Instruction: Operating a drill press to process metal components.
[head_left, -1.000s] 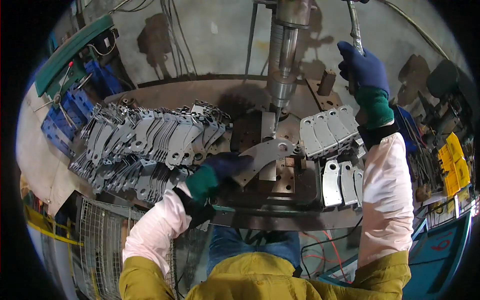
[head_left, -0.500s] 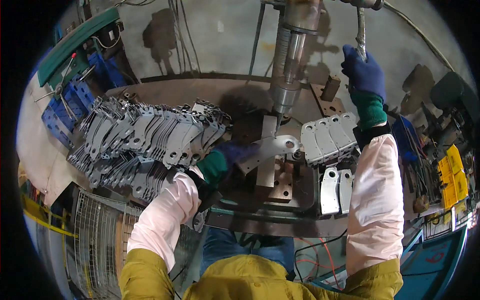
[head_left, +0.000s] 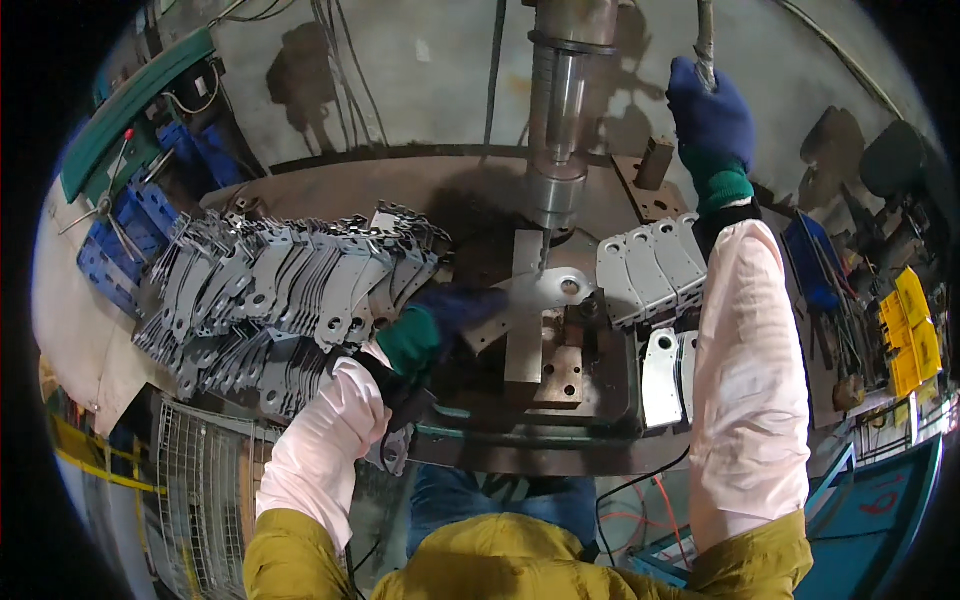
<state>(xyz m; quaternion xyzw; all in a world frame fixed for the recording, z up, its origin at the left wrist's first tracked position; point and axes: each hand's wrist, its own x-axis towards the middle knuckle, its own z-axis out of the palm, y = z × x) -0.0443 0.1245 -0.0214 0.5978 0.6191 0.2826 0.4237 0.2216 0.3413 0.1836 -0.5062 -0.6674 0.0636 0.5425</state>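
Observation:
My right hand [head_left: 712,118], in a blue glove with a green cuff, is closed round a lever handle [head_left: 706,42] high on the right. Under a drill press spindle [head_left: 556,190] lies a curved metal bracket [head_left: 562,284] with a round hole near its right end. My left hand [head_left: 455,308], gloved the same way and slightly blurred, grips this bracket's left end; its fingertips are hard to make out. A flat steel bar [head_left: 523,362] and a drilled block [head_left: 562,385] form the fixture at the bracket. The drill tip is unclear.
Stacked brackets [head_left: 290,275] crowd the table's left side. More brackets stand in a row [head_left: 640,270] right of the fixture, with flat ones [head_left: 662,380] nearer me. Beyond are yellow bins [head_left: 905,335] and a blue bin [head_left: 812,262]. A wire cage [head_left: 205,480] is at lower left.
The whole view has shifted a little, so most things sit slightly left. My right hand stays on the lever handle, and my left hand stays at the bracket's left end.

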